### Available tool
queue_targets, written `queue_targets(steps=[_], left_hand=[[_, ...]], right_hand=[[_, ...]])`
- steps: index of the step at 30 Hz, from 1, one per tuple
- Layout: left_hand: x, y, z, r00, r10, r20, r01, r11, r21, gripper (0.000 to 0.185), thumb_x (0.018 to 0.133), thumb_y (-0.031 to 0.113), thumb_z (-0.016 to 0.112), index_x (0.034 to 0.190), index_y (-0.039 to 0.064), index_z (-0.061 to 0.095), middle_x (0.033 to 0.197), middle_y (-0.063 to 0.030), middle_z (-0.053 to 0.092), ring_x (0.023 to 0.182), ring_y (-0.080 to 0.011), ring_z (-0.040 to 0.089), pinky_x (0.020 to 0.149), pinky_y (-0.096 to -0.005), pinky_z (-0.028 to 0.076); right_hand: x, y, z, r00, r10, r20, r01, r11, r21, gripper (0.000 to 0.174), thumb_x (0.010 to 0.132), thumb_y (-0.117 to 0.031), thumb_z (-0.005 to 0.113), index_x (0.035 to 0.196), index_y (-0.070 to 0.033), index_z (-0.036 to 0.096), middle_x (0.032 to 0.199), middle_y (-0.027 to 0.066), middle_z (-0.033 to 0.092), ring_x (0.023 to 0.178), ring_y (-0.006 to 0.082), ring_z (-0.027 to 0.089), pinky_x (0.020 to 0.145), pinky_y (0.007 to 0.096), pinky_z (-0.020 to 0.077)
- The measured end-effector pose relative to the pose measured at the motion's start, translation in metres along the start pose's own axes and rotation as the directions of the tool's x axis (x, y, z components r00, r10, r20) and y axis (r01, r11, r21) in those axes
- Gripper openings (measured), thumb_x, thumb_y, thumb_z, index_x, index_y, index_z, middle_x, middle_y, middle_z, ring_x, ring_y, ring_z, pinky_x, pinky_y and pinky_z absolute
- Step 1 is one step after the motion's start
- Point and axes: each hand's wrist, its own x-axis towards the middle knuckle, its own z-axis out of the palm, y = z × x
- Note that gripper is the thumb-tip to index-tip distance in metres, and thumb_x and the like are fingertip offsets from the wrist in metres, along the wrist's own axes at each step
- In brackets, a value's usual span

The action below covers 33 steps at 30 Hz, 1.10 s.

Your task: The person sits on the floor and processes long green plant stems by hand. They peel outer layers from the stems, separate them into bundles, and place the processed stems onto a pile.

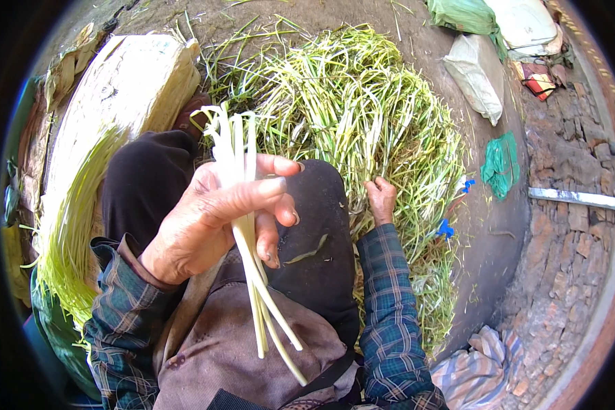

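Observation:
Several long pale stalks [259, 297] lie across my left hand [225, 215], gripped between the thumb and fingers above my lap. Their flat, curling leaf ends rise past the hand, and the cut-looking ends hang down over my brown apron. My right hand [381, 197] is at the near edge of a big loose heap of green and yellow leafy stalks [348, 97], its fingers bent in among them; whether they grip a stalk is not clear. To the left, a neat bundle of pale yellow-green stalks [77, 215] lies on a whitish sack [128, 77].
Beyond the heap on the right are a white bag [476, 74] and a green plastic bag [500, 165]. Blue ties [445, 229] lie at the heap's right edge. A striped plastic sheet [484, 366] is at lower right, beside rough brickwork [558, 256] and a pale bar [576, 198].

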Motion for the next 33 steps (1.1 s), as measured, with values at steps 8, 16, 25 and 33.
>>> queue_targets(steps=[8, 16, 25, 33], left_hand=[[0.005, 0.002, -0.006, 0.995, 0.042, -0.092, -0.044, 0.999, -0.021, 0.025, 0.088, 0.018, 0.058, 0.104, -0.001, 0.055, 0.054, -0.0014, 0.050, 0.043, -0.0116, 0.050, 0.041, -0.0261, 0.046], [0.012, -0.004, -0.004, 0.980, 0.076, -0.185, -0.059, 0.994, 0.096, 0.033, 0.089, 0.021, 0.056, 0.108, -0.005, 0.051, 0.051, 0.0034, 0.038, 0.042, -0.0092, 0.045, 0.041, -0.0259, 0.045], [0.020, -0.009, -0.004, 0.985, 0.071, -0.155, -0.058, 0.995, 0.087, 0.029, 0.087, 0.020, 0.061, 0.101, -0.004, 0.055, 0.049, 0.0035, 0.037, 0.043, -0.0107, 0.048, 0.042, -0.0266, 0.047], [0.028, -0.016, -0.003, 0.990, 0.077, -0.120, -0.062, 0.991, 0.122, 0.022, 0.086, 0.017, 0.061, 0.097, -0.002, 0.059, 0.049, 0.0014, 0.038, 0.043, -0.0138, 0.052, 0.041, -0.0276, 0.049]], right_hand=[[-0.037, -0.040, -0.043, 0.967, 0.037, -0.252, 0.112, 0.828, 0.550, 0.011, 0.076, -0.017, 0.066, 0.076, -0.009, 0.059, 0.076, 0.0014, 0.058, 0.073, 0.0146, 0.054, 0.073, 0.0317, 0.0474], [-0.070, -0.067, -0.073, 0.956, -0.087, -0.281, 0.230, 0.815, 0.531, 0.008, 0.079, -0.007, 0.061, 0.085, -0.003, 0.060, 0.078, 0.0056, 0.061, 0.064, 0.0101, 0.055, 0.065, 0.0219, 0.0459], [-0.105, -0.098, -0.096, 0.936, -0.075, -0.344, 0.271, 0.776, 0.569, 0.021, 0.079, -0.010, 0.065, 0.096, 0.001, 0.061, 0.075, 0.0092, 0.065, 0.058, 0.0127, 0.059, 0.052, 0.0262, 0.0521], [-0.126, -0.116, -0.087, 0.970, -0.139, -0.202, 0.219, 0.859, 0.463, 0.009, 0.083, -0.005, 0.062, 0.089, 0.003, 0.061, 0.067, 0.0035, 0.058, 0.054, 0.0082, 0.053, 0.048, 0.0216, 0.0448]])
